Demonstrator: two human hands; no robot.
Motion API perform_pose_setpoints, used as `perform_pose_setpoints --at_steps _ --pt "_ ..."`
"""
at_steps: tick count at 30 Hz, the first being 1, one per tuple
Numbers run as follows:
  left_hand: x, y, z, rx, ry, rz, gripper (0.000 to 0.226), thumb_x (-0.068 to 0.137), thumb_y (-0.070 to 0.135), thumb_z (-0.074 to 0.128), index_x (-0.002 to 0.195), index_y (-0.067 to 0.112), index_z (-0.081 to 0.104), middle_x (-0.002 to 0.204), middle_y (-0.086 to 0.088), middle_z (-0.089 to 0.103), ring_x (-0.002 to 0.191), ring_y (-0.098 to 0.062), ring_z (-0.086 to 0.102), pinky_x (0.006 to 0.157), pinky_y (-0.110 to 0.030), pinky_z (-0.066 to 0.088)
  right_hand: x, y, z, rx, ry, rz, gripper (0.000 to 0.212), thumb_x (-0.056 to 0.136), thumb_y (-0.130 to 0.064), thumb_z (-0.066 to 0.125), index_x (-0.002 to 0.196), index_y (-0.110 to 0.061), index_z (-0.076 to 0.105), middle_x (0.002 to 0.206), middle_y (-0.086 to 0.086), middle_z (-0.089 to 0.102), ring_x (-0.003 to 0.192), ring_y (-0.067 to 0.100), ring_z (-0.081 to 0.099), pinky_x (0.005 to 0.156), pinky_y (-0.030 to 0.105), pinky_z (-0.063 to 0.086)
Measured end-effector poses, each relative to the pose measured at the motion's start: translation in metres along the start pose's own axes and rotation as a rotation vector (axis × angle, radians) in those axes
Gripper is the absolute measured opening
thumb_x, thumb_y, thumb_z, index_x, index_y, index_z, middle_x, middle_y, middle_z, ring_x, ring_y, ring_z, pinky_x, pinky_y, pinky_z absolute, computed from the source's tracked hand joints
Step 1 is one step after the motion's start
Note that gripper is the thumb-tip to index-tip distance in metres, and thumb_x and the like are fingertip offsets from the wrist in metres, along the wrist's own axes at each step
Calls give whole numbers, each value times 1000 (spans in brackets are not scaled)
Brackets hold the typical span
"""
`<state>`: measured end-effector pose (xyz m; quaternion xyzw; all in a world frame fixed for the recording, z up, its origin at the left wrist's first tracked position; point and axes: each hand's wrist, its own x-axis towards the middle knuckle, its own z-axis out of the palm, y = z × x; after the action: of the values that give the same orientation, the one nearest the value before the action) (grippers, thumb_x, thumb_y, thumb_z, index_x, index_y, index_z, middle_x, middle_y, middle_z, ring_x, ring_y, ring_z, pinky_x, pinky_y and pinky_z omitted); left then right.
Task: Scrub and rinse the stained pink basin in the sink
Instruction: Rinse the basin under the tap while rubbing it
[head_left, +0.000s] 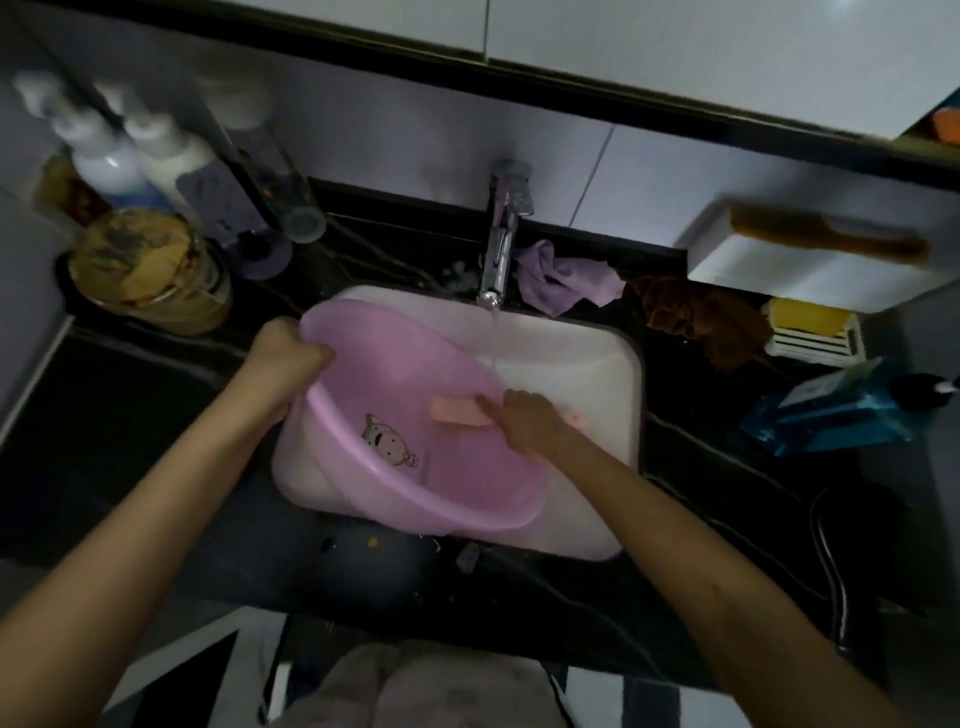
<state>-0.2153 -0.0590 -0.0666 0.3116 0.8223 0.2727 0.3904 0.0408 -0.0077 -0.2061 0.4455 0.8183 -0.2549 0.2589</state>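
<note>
Left hand (291, 353) tight on tilted basin (457, 467) rim, right hand (530, 421) round sponge (460, 410) inside

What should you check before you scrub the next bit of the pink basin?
1. Left hand grips the rim of the pink basin: ok.
2. Right hand holds the sponge against the basin's inside wall: ok.
3. Water runs from the tap: ok.
4. The basin sits tilted inside the sink, not on the counter: ok.
5. Water lands inside the basin and not beside it: cannot tell, as it falls right at the rim.
6. Stains are gone: cannot tell, the picture is too dim.
</note>
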Motion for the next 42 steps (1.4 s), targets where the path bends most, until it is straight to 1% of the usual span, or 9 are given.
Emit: perform_pose_setpoints --at_steps 9,13,18,23,25,28,33,38,42 --pt "-4 8 10 46 92 23 35 78 -1 57 113 -2 57 98 -19 60 90 -34 59 82 -45 52 34 26 2 126 -64 -92 59 86 -67 45 126 -25 54 118 6 64 103 26 61 81 30 43" --pt "-9 9 12 43 99 -1 37 80 -3 57 116 -1 56 99 -15 58 89 -30 57 79 -40 49 51 29 -9 76 60 -72 62 91 -66 34 113 -13 55 116 12 63 106 30 59 83 33 41" --pt "-11 9 10 59 91 -29 42 78 0 58 120 3 55 103 -15 61 92 -31 60 84 -46 53 61 29 -15 55 -97 -125 64 85 -67 45 117 -14 61 121 8 62 109 28 58 89 32 40" --pt "-9 8 12 80 106 -40 42 80 1 59 121 6 54 100 -10 58 86 -25 58 74 -38 49 75 17 -23 350 193 -35 42 90 -61 44 81 -21 46 90 9 58 90 26 58 82 37 43" --pt "-9 7 13 77 107 -36 41 80 0 59 120 5 54 98 -10 58 84 -24 58 73 -37 48 67 15 -18 280 233 -88 45 91 -58 45 89 -15 55 95 12 61 90 26 57 84 37 43" --pt "-10 6 13 72 124 -41 40 81 0 58 120 3 54 100 -12 58 89 -28 58 76 -39 49 41 24 -14 -99 128 -147 39 101 -32 35 138 -22 43 123 16 51 111 30 51 91 38 39" --pt "-11 5 14 64 96 -6 40 81 3 58 121 5 54 102 -12 59 92 -28 60 79 -42 53 -22 12 -19 -180 -221 -127 37 103 -30 28 132 -17 48 130 12 52 117 29 53 92 33 39" --pt "-12 4 15 69 115 11 37 81 5 58 119 5 55 102 -13 60 92 -30 61 82 -45 54 -65 -7 -31 140 -504 -291 31 95 -12 42 118 -12 63 94 9 65 80 22 54 67 30 44" --pt "-12 4 16 67 119 15 35 82 6 58 117 3 56 101 -15 60 91 -30 61 80 -44 53 -92 -23 -51 502 -504 -231 29 100 -22 42 118 -14 62 63 -2 46 50 12 39 43 21 36"
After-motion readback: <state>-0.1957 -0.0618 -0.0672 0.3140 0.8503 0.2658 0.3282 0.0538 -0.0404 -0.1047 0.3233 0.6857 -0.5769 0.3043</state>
